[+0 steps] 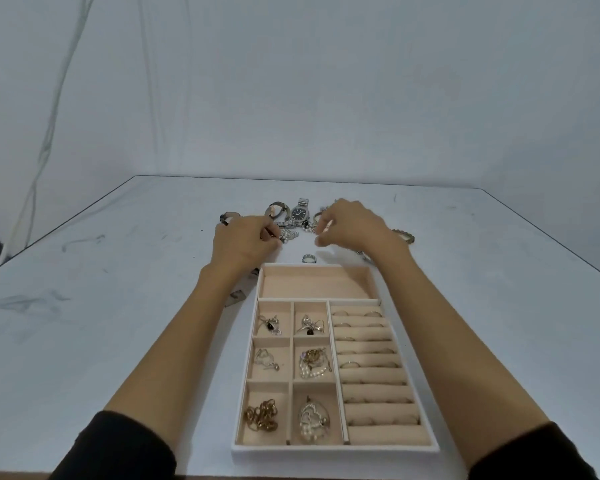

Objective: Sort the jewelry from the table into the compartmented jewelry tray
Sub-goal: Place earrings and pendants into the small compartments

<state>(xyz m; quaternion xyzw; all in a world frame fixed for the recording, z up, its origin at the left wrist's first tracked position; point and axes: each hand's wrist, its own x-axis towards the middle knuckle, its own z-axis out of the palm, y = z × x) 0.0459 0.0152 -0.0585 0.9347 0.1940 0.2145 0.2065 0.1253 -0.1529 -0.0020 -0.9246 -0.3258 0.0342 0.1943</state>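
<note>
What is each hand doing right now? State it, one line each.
Left hand: closed, pinching a small silver piece in the jewelry pile.
Right hand: curled over that pile; holding anything or not cannot be told.

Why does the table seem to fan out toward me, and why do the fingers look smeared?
Head view: the wide-angle lens splays the table edges and stretches the forearms. The light is soft and even, with no glare and barely any shadows. The fingertips of the right hand look slightly motion-blurred. The loose jewelry beyond the tray is too soft to show fine detail.
</note>
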